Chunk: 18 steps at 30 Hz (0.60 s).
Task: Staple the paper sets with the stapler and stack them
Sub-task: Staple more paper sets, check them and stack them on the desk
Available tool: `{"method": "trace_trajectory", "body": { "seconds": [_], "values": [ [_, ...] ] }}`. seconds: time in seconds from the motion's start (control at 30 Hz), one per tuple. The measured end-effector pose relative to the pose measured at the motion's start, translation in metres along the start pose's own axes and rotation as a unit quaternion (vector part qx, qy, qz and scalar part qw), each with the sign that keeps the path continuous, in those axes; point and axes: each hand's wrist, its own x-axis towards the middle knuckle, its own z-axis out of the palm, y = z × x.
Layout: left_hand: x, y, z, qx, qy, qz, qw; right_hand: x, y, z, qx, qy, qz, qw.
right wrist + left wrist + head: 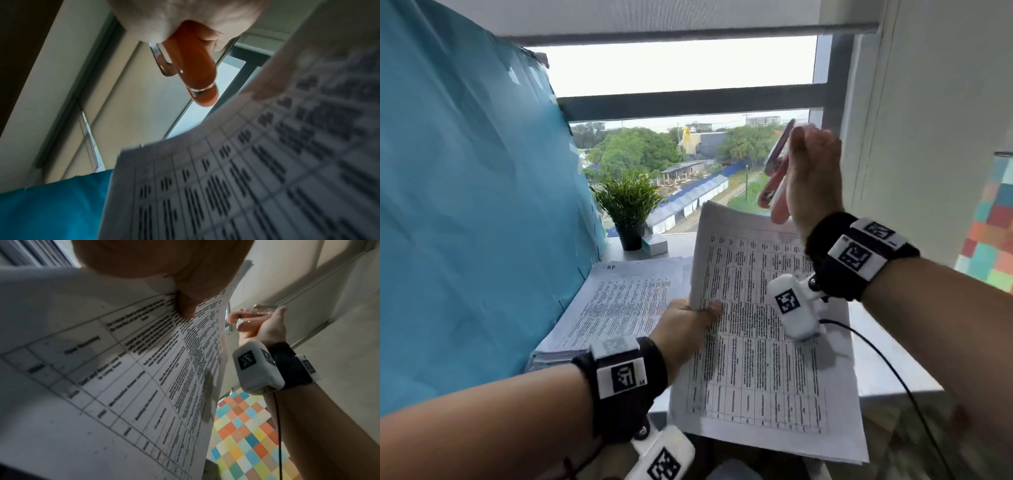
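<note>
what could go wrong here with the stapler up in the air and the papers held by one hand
1. The left hand grips the paper set at one edge only, and its top corner curls, so sheets may slip out of line before stapling.
2. The right hand holds the stapler raised clear of the paper; it could land off the corner.
3. The set overhangs the desk edge, so it could slide off if released.

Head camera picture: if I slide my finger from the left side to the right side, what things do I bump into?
Blue sheet → paper stack → plant → left hand holding the paper set → stapler → right hand → colourful squares.
</note>
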Motion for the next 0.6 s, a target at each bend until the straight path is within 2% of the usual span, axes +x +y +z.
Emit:
{"method": "trace_trajectory", "body": {
  "seconds": [0.13,0.3,0.4,0.6],
  "values": [
    [-0.008,0.004,0.005,-0.013,-0.020,0.007,1.000,-0.012,0.009,0.016,0.016,-0.037,0.040,0.998],
    [-0.013,0.006,0.011,-0.008,-0.049,0.009,0.999,-0.020,0.005,0.031,0.004,0.033,0.032,0.999],
    [-0.014,0.004,0.012,-0.007,-0.043,0.009,0.999,-0.020,0.004,0.033,0.020,0.025,0.029,0.999],
    [-0.012,0.001,0.013,-0.001,-0.039,0.006,0.999,-0.021,0.002,0.031,-0.014,0.017,0.003,1.000]
  ]
}}
